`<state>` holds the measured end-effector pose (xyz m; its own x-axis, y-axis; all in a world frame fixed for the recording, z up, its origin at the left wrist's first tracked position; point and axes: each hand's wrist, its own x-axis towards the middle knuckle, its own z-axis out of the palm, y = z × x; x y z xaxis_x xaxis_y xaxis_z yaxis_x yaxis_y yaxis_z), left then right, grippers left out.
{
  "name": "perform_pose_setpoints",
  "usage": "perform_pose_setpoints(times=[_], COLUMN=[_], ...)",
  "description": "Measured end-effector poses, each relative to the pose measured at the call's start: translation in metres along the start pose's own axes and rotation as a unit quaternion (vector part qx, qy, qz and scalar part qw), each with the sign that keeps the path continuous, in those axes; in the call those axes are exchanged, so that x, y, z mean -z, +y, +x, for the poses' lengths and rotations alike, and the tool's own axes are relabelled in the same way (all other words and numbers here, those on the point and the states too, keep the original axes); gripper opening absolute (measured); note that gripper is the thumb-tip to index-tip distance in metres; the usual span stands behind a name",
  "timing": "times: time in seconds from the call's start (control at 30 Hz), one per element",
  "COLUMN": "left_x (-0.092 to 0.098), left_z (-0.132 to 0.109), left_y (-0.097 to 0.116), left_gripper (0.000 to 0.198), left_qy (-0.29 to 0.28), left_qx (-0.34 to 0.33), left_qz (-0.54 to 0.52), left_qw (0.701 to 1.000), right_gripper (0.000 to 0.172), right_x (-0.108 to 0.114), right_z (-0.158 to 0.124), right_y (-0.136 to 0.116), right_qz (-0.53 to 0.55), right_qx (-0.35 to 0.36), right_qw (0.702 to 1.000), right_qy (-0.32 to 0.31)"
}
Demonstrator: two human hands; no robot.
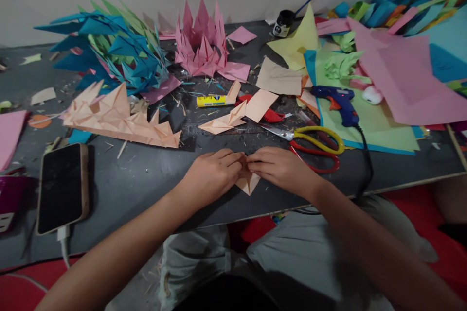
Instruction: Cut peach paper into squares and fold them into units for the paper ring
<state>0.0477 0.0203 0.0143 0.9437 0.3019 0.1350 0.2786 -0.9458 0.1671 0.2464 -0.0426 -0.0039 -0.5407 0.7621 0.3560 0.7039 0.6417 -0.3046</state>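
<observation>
A small folded peach paper piece [249,183] lies on the dark table near its front edge, with its point toward me. My left hand [218,170] is closed on the paper's left upper part, fingers bent together. From the right, my right hand [280,169] pinches the same paper, its fingertips almost touching those of my left hand. The fingers cover the paper's upper part. Just beyond the hands are a folded peach piece [224,121] and a flat peach rectangle [261,105].
Scissors [317,140] lie right of my hands, near a blue glue gun [339,102] with a cable. A yellow glue stick [211,101], a peach paper strip [120,119], pink [202,41] and blue [127,43] paper shapes stand behind. A phone [62,187] lies left.
</observation>
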Motion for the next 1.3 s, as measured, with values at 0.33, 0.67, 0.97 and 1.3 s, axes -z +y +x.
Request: perform_pose_setpoints(times=[0.33,0.67,0.97,1.3], left_x=[0.005,0.005,0.004,0.014], left_z=[0.001,0.001,0.004,-0.006], left_y=[0.005,0.006,0.008,0.014], left_gripper=[0.021,0.020,0.015,0.026], left_qy=[0.000,0.018,0.007,0.027], left_qx=[0.006,0.040,0.030,0.035], left_qz=[0.020,-0.001,0.011,-0.009], left_qw=[1.000,0.999,0.999,0.999], right_gripper=[0.018,0.033,0.031,0.029], right_x=[0.005,0.007,0.010,-0.001], right_z=[0.001,0.008,0.009,0.016], right_y=[-0.004,-0.027,-0.021,-0.024], right_qz=[0.097,-0.024,0.007,-0.038], right_qx=[-0.082,-0.128,-0.170,-0.226], right_qw=[0.992,0.991,0.985,0.972], right_qy=[0.012,-0.031,-0.029,-0.048])
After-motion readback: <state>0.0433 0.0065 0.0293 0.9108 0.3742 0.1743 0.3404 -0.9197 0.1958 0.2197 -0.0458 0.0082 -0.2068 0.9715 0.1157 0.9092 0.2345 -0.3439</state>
